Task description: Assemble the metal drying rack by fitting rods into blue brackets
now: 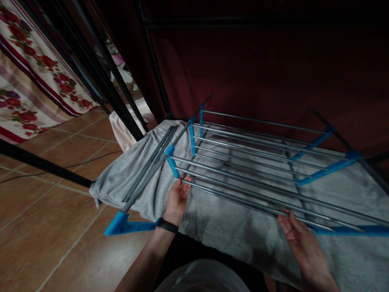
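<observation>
Found the grey towel (231,227) spread flat beneath the drying rack (319,172) from near left to right, left end bunched, with the left hand (177,199) at the nearest rods (237,198), closure not discernible, and the right hand (300,239) open, fingertips resting there.

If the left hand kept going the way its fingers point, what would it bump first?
Probably the blue plastic clip joining the silver metal rods. The left hand points up at it, with its fingertips about at the nearest rod.
</observation>
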The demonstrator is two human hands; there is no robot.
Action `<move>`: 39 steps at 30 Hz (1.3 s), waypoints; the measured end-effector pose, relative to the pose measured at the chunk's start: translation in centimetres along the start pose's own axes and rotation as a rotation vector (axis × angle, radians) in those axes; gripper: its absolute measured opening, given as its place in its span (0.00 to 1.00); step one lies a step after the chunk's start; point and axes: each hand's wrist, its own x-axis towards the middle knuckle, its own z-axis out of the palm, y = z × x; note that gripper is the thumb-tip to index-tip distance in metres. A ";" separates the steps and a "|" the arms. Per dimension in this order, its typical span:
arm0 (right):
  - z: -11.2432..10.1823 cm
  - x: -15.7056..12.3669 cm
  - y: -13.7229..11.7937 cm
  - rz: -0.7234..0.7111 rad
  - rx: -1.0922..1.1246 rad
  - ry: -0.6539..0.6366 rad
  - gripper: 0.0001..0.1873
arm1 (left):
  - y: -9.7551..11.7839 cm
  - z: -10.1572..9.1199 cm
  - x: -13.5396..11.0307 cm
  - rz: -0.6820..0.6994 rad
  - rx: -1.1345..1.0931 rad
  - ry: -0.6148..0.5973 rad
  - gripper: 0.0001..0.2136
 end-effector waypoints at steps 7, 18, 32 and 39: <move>1.6 -2.1 0.5 0.191 -0.095 -0.212 0.23 | -1.0 -0.3 0.0 0.128 0.102 -0.041 0.06; 15.0 -9.7 4.0 -0.688 -0.677 -0.682 0.14 | -2.0 -1.2 0.4 0.358 0.437 0.023 0.16; 23.9 -7.7 3.4 -1.100 -1.596 -0.782 0.25 | -1.7 -3.8 1.1 0.750 1.264 -0.058 0.19; 24.5 -7.3 2.3 -1.015 -1.702 -0.903 0.29 | 0.0 -3.7 0.3 0.991 1.931 -0.078 0.19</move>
